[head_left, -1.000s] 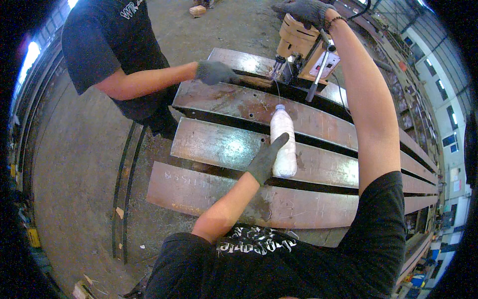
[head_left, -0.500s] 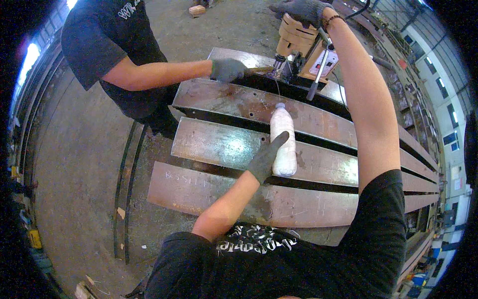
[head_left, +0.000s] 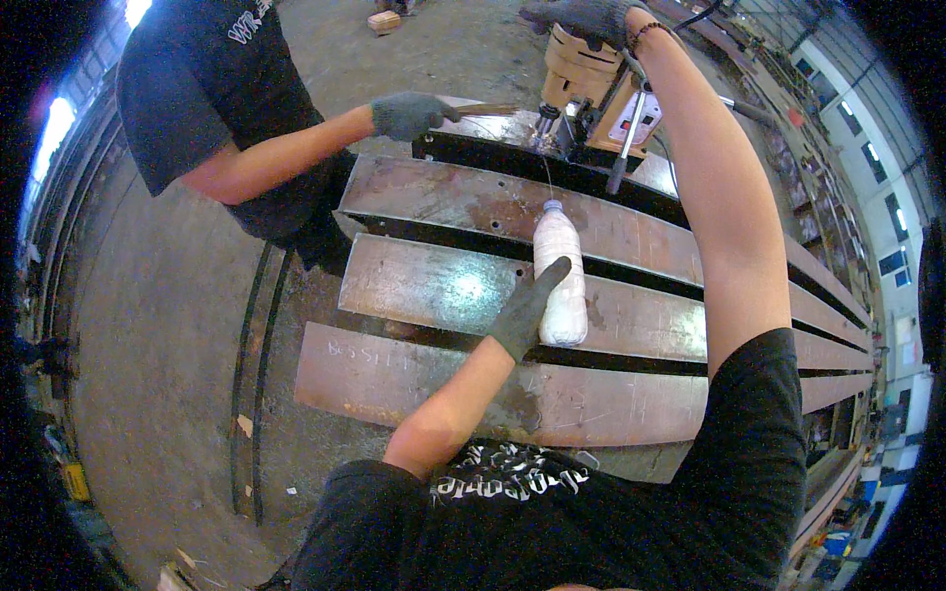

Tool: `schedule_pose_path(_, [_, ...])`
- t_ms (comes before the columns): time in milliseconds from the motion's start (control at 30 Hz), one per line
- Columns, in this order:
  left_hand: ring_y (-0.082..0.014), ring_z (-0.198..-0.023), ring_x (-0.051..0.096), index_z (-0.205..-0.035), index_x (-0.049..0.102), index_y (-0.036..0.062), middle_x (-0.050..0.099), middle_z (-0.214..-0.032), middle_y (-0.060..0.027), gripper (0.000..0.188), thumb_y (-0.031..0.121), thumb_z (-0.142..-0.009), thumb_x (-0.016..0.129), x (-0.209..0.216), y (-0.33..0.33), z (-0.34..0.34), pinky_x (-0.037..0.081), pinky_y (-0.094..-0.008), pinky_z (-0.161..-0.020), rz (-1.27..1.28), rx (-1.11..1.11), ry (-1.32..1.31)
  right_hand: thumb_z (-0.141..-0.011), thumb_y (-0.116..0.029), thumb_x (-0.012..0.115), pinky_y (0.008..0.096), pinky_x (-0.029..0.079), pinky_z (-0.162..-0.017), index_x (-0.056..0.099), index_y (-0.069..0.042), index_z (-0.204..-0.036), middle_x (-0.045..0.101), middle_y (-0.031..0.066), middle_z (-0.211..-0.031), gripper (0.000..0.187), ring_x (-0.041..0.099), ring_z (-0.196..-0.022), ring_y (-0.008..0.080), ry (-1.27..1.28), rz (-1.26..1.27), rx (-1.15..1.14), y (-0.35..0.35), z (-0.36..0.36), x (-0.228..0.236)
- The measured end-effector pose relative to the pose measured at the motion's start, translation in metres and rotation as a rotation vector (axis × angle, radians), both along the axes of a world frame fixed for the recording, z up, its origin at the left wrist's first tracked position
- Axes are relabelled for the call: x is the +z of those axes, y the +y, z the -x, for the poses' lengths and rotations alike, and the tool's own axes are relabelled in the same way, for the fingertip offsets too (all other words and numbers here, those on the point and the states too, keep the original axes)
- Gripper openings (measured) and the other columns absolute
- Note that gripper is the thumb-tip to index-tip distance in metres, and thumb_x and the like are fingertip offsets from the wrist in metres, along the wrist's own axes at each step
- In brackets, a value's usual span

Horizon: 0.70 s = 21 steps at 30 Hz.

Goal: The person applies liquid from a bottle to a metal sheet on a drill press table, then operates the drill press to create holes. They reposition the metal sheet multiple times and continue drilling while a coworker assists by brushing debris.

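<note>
Left hand [head_left: 520,313] clenched round white plastic squeeze bottle [head_left: 560,274] on middle rusty steel beam [head_left: 434,286] — light, soft-walled, best gripped mid-body; right hand [head_left: 581,17] grasping tan magnetic drill [head_left: 583,79], far right.

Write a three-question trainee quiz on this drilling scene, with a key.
1. True or false: the left hand grips the white plastic squeeze bottle.
2. The right hand rests on: A) the tan drill machine; B) a hammer; C) the floor.
3. Fill in: the co-worker's grey-gloved hand is at the far end of the rusty steel ____.

Key: 1 true; 2 A; 3 beams.
</note>
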State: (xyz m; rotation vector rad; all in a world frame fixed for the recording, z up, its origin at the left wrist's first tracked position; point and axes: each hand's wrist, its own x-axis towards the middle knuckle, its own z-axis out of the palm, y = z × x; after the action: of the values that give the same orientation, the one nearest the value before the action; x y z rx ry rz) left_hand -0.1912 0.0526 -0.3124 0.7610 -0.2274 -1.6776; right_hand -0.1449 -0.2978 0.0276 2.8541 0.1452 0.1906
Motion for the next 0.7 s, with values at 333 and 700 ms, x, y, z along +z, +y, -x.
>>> schedule_pose_path(333, [-0.0299,-0.085,0.074,-0.130,0.055,0.0013,0.070,-0.104,-0.0147,0.062,0.046,-0.092,0.076,-0.001,0.002,-0.010,0.063,-0.0436,-0.074,0.003,0.002,0.002,-0.105,-0.046,0.052,0.0372,0.056,-0.062,0.076,-0.006,-0.101,0.068,0.0115,-0.078,0.046,0.068,-0.069,0.0221,0.057,-0.418,-0.620,0.084,-0.010,0.017])
schedule_pose_path(700, [-0.0262,-0.085,0.068,-0.139,0.052,-0.0060,0.069,-0.108,-0.0131,0.089,0.068,-0.090,0.068,0.000,0.002,-0.005,0.059,-0.0409,-0.077,0.088,0.028,-0.386,-0.102,-0.046,0.059,0.0358,0.053,-0.062,0.073,-0.005,-0.105,0.067,0.0079,-0.083,0.043,0.063,-0.071,0.0203,-0.113,-0.302,-0.284,0.012,0.015,-0.010])
